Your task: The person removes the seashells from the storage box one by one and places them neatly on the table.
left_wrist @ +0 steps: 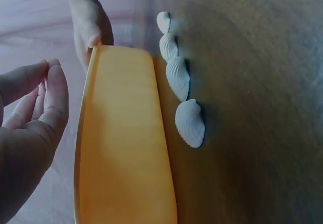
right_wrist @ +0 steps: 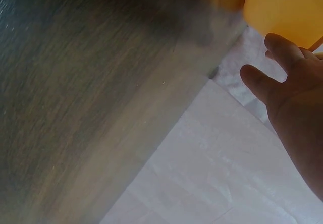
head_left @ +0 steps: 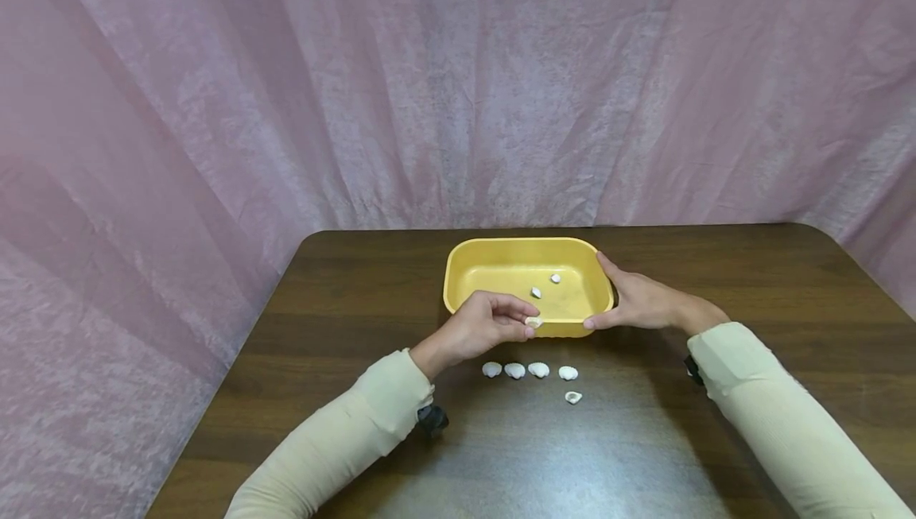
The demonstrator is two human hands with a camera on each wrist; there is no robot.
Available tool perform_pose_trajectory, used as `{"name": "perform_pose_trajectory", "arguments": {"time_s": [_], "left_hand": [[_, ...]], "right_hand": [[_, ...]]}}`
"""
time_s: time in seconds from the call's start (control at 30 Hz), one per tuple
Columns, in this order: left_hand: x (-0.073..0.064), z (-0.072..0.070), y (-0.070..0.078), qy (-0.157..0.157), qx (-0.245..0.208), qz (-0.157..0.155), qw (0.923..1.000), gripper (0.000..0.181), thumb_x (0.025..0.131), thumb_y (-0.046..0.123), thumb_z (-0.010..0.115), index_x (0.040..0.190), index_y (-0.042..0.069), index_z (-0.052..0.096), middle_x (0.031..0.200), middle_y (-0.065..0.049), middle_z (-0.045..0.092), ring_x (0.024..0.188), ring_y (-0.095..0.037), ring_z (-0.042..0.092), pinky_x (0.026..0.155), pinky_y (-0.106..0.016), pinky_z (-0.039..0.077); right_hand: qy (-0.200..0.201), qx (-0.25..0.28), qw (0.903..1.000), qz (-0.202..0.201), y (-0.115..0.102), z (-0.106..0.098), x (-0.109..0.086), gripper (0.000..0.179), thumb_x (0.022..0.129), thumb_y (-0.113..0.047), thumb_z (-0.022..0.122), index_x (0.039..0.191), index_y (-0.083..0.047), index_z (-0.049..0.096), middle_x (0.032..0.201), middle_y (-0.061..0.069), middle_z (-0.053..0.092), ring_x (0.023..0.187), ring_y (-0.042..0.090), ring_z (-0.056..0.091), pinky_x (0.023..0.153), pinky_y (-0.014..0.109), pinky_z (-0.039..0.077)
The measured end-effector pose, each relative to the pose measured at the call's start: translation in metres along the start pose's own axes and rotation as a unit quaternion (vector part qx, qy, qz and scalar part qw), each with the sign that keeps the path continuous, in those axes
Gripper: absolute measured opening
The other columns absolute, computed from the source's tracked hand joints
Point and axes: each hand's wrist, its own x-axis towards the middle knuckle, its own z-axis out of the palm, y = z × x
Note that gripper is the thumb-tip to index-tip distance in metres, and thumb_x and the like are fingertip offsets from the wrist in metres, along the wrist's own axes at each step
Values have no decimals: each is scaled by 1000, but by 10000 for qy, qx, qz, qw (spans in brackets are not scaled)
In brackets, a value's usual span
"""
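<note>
A person's left hand (head_left: 474, 328) pinched a small white seashell (head_left: 533, 322) between thumb and fingertips at the near rim of a yellow, rounded rectangular tray (head_left: 501, 255), with the shell's hollow side partly showing. In the left wrist view the thumb and forefinger met at their tips, and the shell was hidden behind them. The right hand (head_left: 640, 301) gripped the tray's right end, its thumb at the near right corner and another finger reaching toward the far right corner.

The tray stood near the far edge of a dark brown wood-grain table (head_left: 343, 288). On its floor, right of the middle, lay two small white shells, one farther and to the right (head_left: 555, 278), the other nearer and to the left (head_left: 536, 292).

On the near side of the tray, four ribbed white shells (head_left: 514, 371) lay in a row from left to right, the rightmost set a little apart from the other three. A fifth loose shell (head_left: 573, 397) lay just nearer than that rightmost one. Pale cream sleeves (head_left: 358, 416) covered both forearms, each with a dark object at the wrist. Behind the table hung a pink, velvety curtain (head_left: 358, 66) in loose folds.
</note>
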Motion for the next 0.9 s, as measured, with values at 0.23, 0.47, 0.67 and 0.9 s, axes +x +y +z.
{"name": "perform_pose_trajectory", "arguments": {"time_s": [0.23, 0.47, 0.67, 0.9], "left_hand": [[-5, 6, -5, -65, -27, 37, 10000, 26, 87, 0, 75, 111, -8, 71, 92, -9, 74, 81, -6, 67, 77, -23, 56], [-10, 11, -10, -124, -67, -29, 9999, 25, 88, 2, 75, 110, -7, 70, 94, -11, 75, 80, -6, 67, 74, -20, 54], [-13, 14, -16, -163, -129, -89, 9997, 24, 87, -1, 75, 109, -9, 70, 92, -12, 75, 76, -6, 67, 69, -20, 54], [-16, 18, -23, -290, -487, -230, 9981, 25, 87, -7, 72, 110, -13, 68, 93, -17, 74, 75, -9, 68, 74, -32, 59]], "right_hand": [[11, 44, 10000, -47, 0, 1, 0, 128, 77, -50, 84, 155, 10, 2, 130, 34, 55, 104, 29, 59, 95, 51, 46], [9, 120, 9999, -90, 1, 0, 0, 128, 77, -49, 84, 155, 9, 1, 126, 30, 59, 101, 27, 59, 95, 50, 46], [-7, 196, 9998, -93, 1, 2, -1, 128, 77, -48, 84, 155, 8, 0, 136, 35, 50, 111, 31, 58, 98, 53, 44], [-3, 170, 9998, -84, 0, 1, -2, 127, 78, -48, 83, 155, 10, 1, 140, 39, 45, 117, 36, 56, 102, 55, 42]]}}
